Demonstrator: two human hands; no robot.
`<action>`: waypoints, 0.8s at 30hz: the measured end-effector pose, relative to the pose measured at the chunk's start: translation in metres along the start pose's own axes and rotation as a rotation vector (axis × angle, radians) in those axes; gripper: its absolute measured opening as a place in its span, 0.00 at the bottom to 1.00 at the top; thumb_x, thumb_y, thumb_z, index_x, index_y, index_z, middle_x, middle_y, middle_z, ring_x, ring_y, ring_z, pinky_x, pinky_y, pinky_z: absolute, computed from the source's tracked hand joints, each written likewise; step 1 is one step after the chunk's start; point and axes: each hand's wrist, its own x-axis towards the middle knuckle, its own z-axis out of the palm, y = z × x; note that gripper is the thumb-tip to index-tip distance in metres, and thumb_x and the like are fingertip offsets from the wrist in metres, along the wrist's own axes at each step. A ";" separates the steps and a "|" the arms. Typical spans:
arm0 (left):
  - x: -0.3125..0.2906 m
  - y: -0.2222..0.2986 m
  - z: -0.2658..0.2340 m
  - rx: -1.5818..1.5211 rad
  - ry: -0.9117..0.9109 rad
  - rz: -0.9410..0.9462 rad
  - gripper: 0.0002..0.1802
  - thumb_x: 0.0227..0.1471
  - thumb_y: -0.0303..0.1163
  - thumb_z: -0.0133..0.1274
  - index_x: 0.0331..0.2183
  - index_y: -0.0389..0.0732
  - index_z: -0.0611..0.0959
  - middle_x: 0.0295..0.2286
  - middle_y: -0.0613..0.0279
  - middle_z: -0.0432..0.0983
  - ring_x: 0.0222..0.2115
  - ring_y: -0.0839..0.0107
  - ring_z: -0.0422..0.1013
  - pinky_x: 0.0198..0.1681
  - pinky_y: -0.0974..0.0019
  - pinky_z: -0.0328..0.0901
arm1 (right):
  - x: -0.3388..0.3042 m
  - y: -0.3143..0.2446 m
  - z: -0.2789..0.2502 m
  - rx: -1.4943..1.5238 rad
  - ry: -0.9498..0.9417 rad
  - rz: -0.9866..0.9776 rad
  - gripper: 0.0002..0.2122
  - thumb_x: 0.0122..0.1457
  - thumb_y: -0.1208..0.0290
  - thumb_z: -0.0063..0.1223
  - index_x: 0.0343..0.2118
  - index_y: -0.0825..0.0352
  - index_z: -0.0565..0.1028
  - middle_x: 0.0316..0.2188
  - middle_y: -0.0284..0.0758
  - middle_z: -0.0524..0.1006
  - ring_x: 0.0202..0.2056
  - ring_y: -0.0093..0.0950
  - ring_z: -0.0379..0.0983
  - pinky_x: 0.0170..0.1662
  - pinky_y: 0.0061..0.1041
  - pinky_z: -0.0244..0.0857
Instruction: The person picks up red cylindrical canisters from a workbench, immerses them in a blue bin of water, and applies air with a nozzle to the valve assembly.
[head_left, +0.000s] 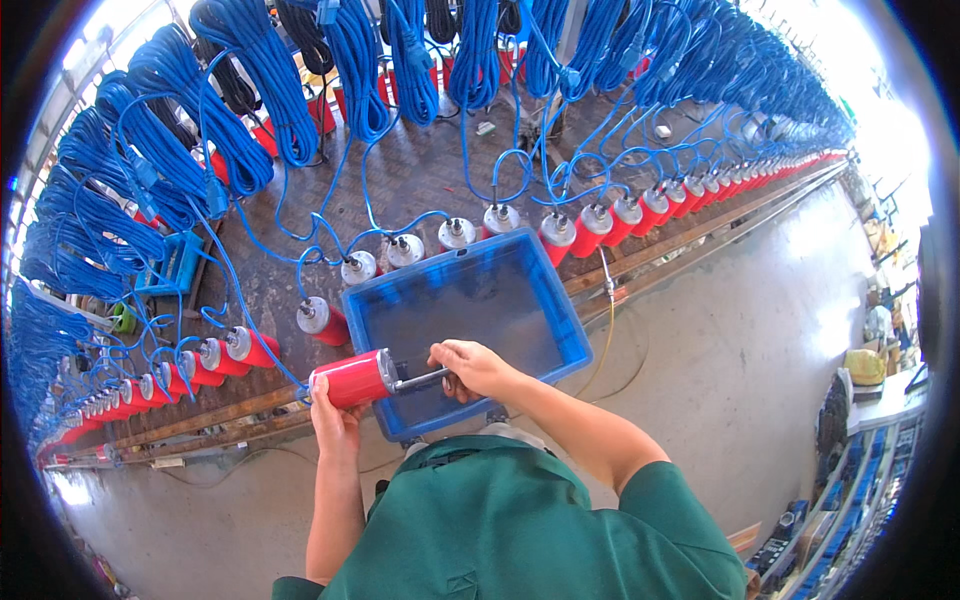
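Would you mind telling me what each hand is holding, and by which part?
The left hand grips the red cylindrical pump from below, around its body. The right hand holds a dark metal tool by its handle end, at the pump's silver cap.

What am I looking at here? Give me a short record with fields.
left hand: left hand holds a red cylinder from below
right hand: right hand grips a dark tool at the cylinder's metal end
in front: blue crate
bench: row of red cylinders with blue cables
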 end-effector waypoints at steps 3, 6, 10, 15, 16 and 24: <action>-0.001 0.000 0.001 0.003 0.003 -0.004 0.33 0.61 0.62 0.58 0.54 0.47 0.76 0.45 0.58 0.83 0.43 0.59 0.81 0.41 0.56 0.78 | -0.015 -0.003 -0.014 -0.530 0.147 -0.629 0.21 0.69 0.52 0.59 0.53 0.66 0.79 0.31 0.37 0.81 0.30 0.33 0.81 0.38 0.35 0.76; -0.001 0.001 0.001 0.011 -0.007 -0.013 0.32 0.61 0.61 0.57 0.54 0.47 0.76 0.46 0.57 0.82 0.44 0.59 0.81 0.42 0.55 0.78 | -0.015 0.003 -0.018 -0.854 0.236 -1.013 0.22 0.64 0.52 0.65 0.52 0.66 0.80 0.35 0.39 0.81 0.36 0.39 0.81 0.42 0.39 0.76; 0.000 0.002 0.005 0.031 -0.005 0.002 0.32 0.61 0.61 0.58 0.54 0.47 0.76 0.47 0.57 0.82 0.45 0.58 0.81 0.43 0.53 0.78 | -0.005 0.006 -0.002 -0.292 0.096 -0.365 0.20 0.67 0.52 0.62 0.45 0.68 0.84 0.31 0.39 0.82 0.32 0.36 0.81 0.40 0.38 0.75; -0.004 0.006 0.012 0.015 0.043 -0.002 0.32 0.62 0.60 0.57 0.53 0.44 0.78 0.45 0.56 0.83 0.42 0.60 0.81 0.41 0.56 0.77 | -0.012 0.000 0.010 -0.249 0.170 -0.287 0.24 0.69 0.49 0.59 0.57 0.65 0.78 0.30 0.39 0.82 0.30 0.33 0.80 0.37 0.31 0.75; -0.007 0.008 0.016 -0.004 0.066 0.006 0.32 0.63 0.60 0.57 0.52 0.41 0.79 0.42 0.56 0.84 0.39 0.63 0.81 0.39 0.59 0.77 | -0.019 -0.002 0.006 -0.249 0.168 -0.286 0.24 0.69 0.49 0.59 0.57 0.65 0.78 0.30 0.39 0.82 0.30 0.33 0.80 0.37 0.31 0.75; -0.005 0.007 0.011 -0.007 0.044 -0.012 0.33 0.62 0.61 0.57 0.53 0.42 0.79 0.43 0.56 0.84 0.39 0.62 0.82 0.39 0.59 0.78 | -0.014 -0.002 -0.018 -0.869 0.174 -0.635 0.24 0.66 0.48 0.60 0.55 0.63 0.79 0.38 0.41 0.83 0.42 0.43 0.81 0.44 0.41 0.76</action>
